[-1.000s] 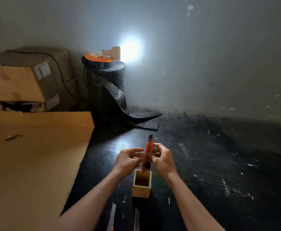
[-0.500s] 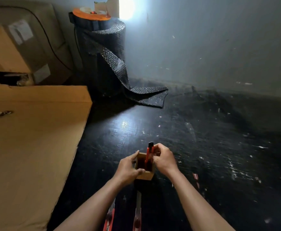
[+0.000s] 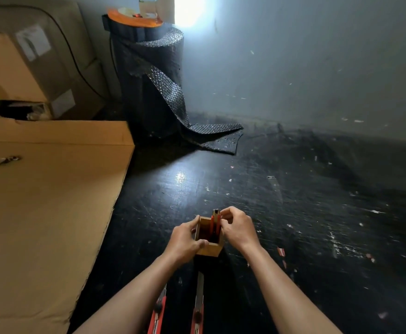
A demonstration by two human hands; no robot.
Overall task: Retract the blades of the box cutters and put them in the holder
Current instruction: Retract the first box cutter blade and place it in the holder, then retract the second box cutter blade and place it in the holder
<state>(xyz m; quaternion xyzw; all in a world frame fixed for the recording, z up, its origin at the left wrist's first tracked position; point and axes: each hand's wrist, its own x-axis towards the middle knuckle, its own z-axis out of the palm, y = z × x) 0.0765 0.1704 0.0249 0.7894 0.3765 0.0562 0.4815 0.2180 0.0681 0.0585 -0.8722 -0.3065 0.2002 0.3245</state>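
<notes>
A small square wooden holder (image 3: 208, 249) stands on the dark floor. My left hand (image 3: 185, 239) grips its left wall. An orange box cutter (image 3: 214, 225) stands upright inside the holder, its dark tip above the rim. My right hand (image 3: 237, 227) pinches the cutter's top. Two more red box cutters lie on the floor near me with their blades out: one (image 3: 158, 312) partly under my left forearm, the other (image 3: 198, 307) between my arms.
A large flat cardboard sheet (image 3: 48, 201) covers the floor to the left, with cardboard boxes (image 3: 28, 61) behind it. A roll of black bubble wrap (image 3: 154, 80) stands at the wall, its loose end trailing on the floor. The black floor (image 3: 317, 225) is scuffed and littered with scraps.
The cutter went from held above the holder to standing down inside it. My left hand moved from the cutter to the holder's side. The view tilted downward.
</notes>
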